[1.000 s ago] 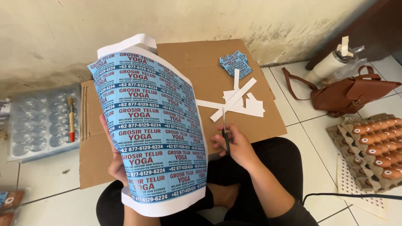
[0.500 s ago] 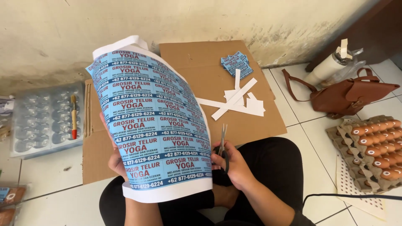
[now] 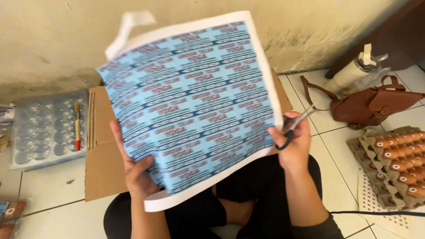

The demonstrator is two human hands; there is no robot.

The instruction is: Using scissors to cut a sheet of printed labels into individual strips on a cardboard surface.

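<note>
We hold the glossy sheet of blue labels up at frame centre, left hand pinching its lower left edge, right hand closed on black-handled scissors at its right edge. Lining the blades with a white margin seems the likely need.

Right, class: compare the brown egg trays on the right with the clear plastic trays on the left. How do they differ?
The brown egg trays are opaque pulp and hold eggs; the clear plastic trays are see-through with empty cups. The brown ones lie in a skewed stack; the clear ones lie flat with a red-tipped brush on top. Both rest on the tiled floor and have rows of cups.
</note>
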